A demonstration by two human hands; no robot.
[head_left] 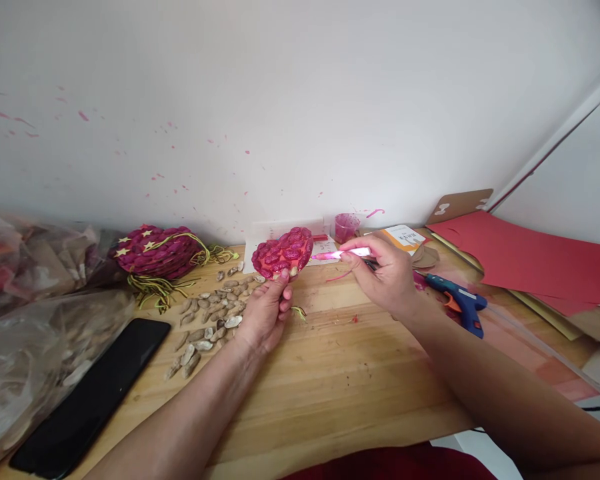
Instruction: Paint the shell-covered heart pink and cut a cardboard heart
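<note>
Pink piece (284,252) partly hidden by left hand (267,308), plastic bag (10,380) cut off at left, print (410,239) on card (396,231) unreadable

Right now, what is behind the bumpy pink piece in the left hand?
A white sheet shows past both sides of the bumpy pink piece, with the wall beyond. Whatever the piece itself covers on that sheet cannot be seen.

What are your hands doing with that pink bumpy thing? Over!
Left hand holding pink bumpy piece. Right hand holding brush-like tool, tip at piece's edge, contact unclear. Blue glue gun beside right forearm, clear of tool.
</note>
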